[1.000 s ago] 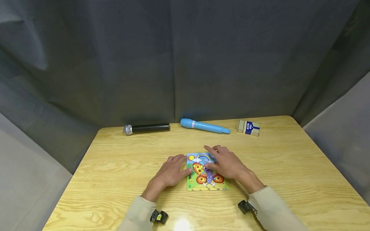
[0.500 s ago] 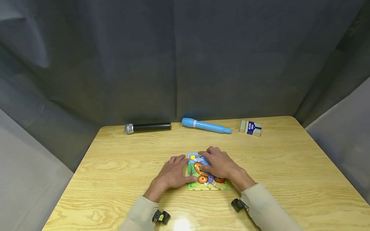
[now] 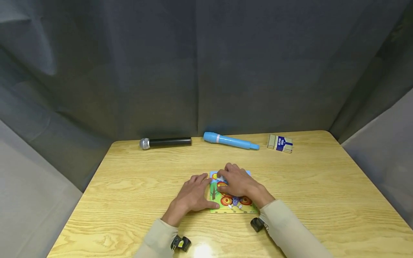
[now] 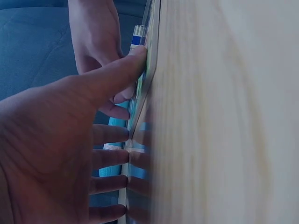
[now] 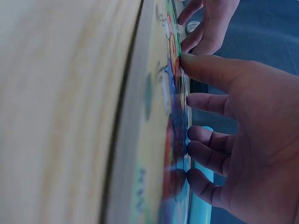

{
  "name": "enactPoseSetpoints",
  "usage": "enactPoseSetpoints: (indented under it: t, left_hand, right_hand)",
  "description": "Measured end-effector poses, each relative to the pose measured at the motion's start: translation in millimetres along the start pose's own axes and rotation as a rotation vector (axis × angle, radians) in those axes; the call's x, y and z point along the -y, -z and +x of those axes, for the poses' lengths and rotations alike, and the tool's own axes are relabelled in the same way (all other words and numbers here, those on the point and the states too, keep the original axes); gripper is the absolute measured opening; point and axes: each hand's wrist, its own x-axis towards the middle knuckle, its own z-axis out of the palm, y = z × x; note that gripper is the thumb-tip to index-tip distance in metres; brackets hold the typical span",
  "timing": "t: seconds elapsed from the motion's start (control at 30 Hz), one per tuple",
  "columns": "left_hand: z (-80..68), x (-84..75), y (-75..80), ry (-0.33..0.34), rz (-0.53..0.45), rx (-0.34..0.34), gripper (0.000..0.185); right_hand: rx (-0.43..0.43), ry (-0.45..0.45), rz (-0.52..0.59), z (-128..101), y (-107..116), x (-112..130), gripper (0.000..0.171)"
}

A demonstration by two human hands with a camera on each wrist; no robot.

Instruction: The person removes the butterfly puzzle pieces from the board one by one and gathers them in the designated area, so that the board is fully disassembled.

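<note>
Now: butterfly puzzle board (image 3: pixel 230 200) lies flat near the front edge of the table (image 3: pixel 322 186), about midway | your left hand (image 3: pixel 192 195) flat, thumb on the board's left edge, gripping nothing | your right hand (image 3: pixel 237 183) presses bent fingertips on the picture, holding nothing | risk: uneven pressing may slide the board or lift a piece.

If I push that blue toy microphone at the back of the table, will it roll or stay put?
The blue toy microphone is a smooth cylinder lying on its side, so a sideways push would probably roll it. It looks like plastic, likely light, so it should move easily on the glossy table. Its wider head may curve the roll.
</note>
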Motion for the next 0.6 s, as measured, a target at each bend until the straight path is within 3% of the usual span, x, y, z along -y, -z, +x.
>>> enactPoseSetpoints:
  t: [0.6]
  left_hand:
    - [0.6,-0.6,-0.9,-0.006,0.019,-0.009,0.096]
  right_hand:
    - [0.183,-0.052,-0.040,17.2,12.8,8.9,0.051]
